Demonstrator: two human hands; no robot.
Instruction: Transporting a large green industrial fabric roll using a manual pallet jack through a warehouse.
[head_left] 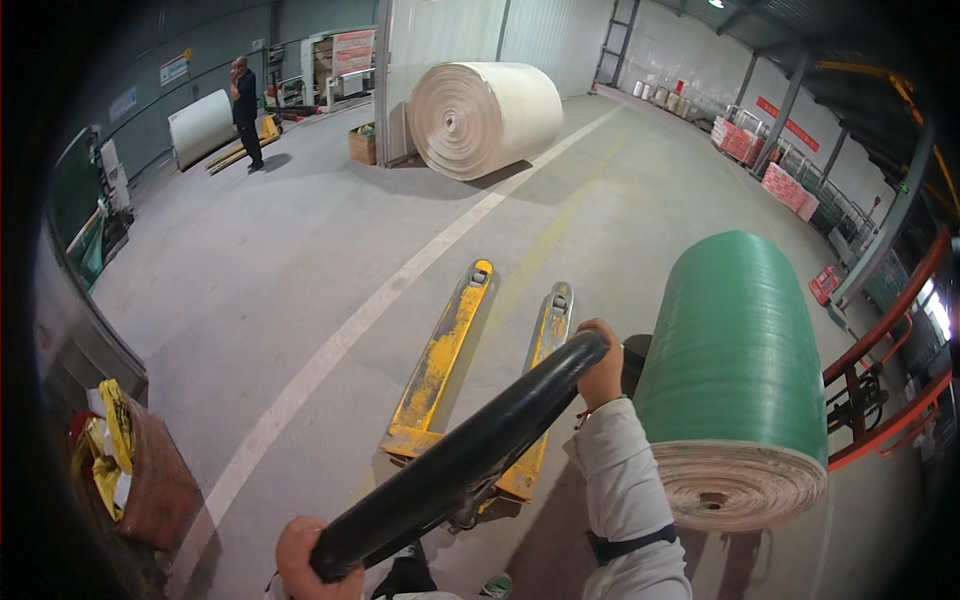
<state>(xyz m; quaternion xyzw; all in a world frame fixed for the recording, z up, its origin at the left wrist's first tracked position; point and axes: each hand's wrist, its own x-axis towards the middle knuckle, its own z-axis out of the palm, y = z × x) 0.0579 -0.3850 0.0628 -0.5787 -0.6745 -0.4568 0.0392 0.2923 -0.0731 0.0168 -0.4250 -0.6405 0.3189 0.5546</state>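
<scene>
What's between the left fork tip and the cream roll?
Head view: only grey floor, crossed by a white painted line, separates left fork tip from cream roll.

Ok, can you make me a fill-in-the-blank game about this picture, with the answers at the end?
1. The left hand and right hand hold a pallet-jack handle whose colour is ____.
2. Count the yellow pallet-jack forks and you get ____.
3. The big green wrapped roll is on the ____ side of the picture.
4. The standing co-worker is on the ____ side of the picture.

Missing words: black; two; right; left.
</scene>
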